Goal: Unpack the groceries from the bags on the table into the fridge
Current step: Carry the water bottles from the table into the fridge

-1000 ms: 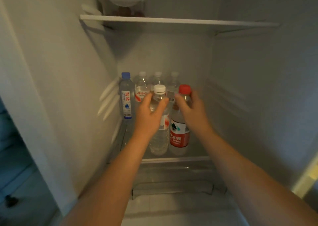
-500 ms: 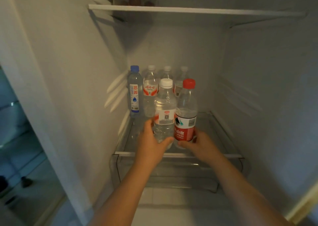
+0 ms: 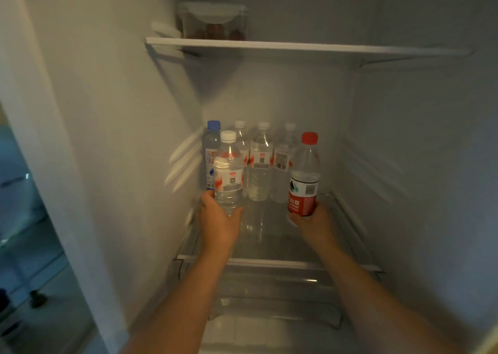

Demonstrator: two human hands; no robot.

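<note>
Scene: seen from the person's head, looking forward and down into an open white fridge, dimly lit, with both bare forearms reaching in.
Left hand: the left hand reaches to the left side of the clear glass shelf.
Left grip: thumb and fingers are curled round the base of a white-capped clear plastic water bottle, which is upright and has a red and white label.
Right hand: the right hand is at the right side of the same shelf, well apart from the left hand.
Right grip: clamped round the bottom of a red-capped clear plastic bottle, which is upright and has a red and white label with a barcode.
Bottle bases: the hands hide them, so whether either held bottle touches the shelf cannot be told.
Back row: a blue-capped clear bottle stands at the far left, just behind the left-hand bottle; beside it, three white-capped clear bottles stand in a line along the rear wall.
Above: a white upper shelf carries a clear lidded container at its left end, holding round reddish-brown items.
Below: a clear drawer sits under the glass shelf.
Left edge: a dark, blurred floor shows outside the fridge.
</note>
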